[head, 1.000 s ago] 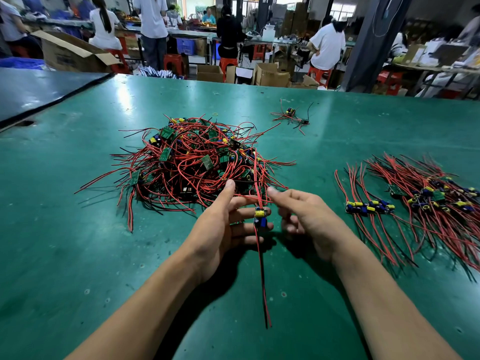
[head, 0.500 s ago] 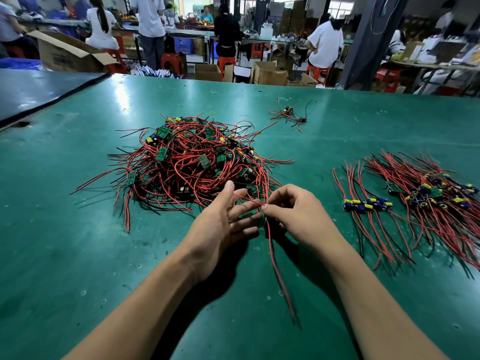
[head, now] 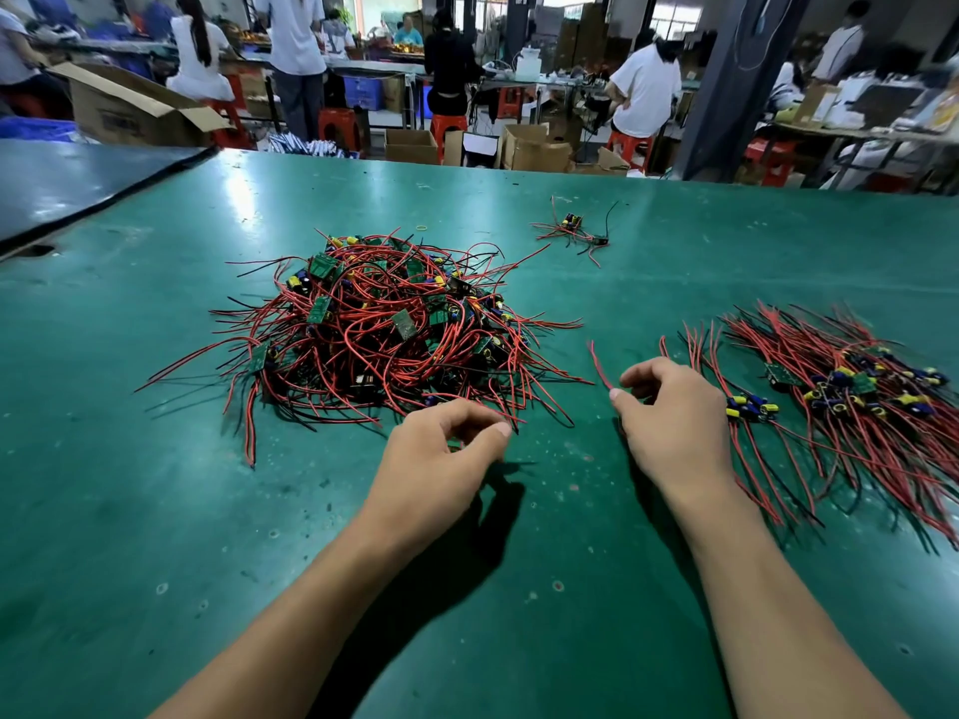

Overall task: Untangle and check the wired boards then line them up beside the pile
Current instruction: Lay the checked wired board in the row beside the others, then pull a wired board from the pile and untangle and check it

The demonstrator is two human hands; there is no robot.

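A tangled pile of green boards with red and black wires (head: 384, 324) lies mid-table. My left hand (head: 441, 454) sits at the pile's near edge with its fingers curled; a bit of green board shows under them. My right hand (head: 674, 428) is further right, pinching a red wire (head: 598, 363) whose free end sticks up to the left; its board is hidden under the hand. Just right of that hand, the lined-up wired boards (head: 851, 397) lie side by side, the nearest one (head: 752, 407) almost touching my knuckles.
A few stray wired boards (head: 573, 230) and a yellow rubber band (head: 423, 226) lie further back on the green table (head: 155, 511). A darker table (head: 78, 184) adjoins at the left. Beyond the far edge are cardboard boxes (head: 534, 147), red stools and people at benches.
My hands were together at the pile's front, holding one board's wires. They have parted: the right hand carried the wire right towards the row, the left stayed by the pile.
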